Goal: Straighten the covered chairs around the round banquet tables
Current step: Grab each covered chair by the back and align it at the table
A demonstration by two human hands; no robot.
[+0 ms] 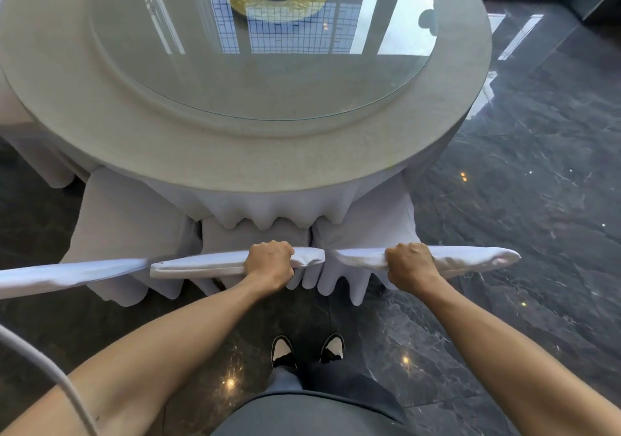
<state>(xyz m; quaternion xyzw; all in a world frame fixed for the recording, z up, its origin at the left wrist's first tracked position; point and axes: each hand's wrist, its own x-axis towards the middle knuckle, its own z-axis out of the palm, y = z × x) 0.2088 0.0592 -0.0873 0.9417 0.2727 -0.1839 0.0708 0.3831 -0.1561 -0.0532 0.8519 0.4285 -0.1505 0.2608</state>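
Your left hand [268,262] grips the middle chair's [201,266] top rail, right hand [410,262] the right chair's [470,257], fingers closed on each. Both are tucked at the round desk [100,140]. Mid-alignment; next, square the backs into one line.

Beyond the fingers [268,250], a round tabletop [100,126] draped in a white tablecloth [268,207] is carrying a glass lazy Susan [235,76]. Beneath the fingers, a dark marble floor [521,217] is bearing three white-covered chairs [208,264], side by side, and a pair of black-and-white sneakers [307,351].
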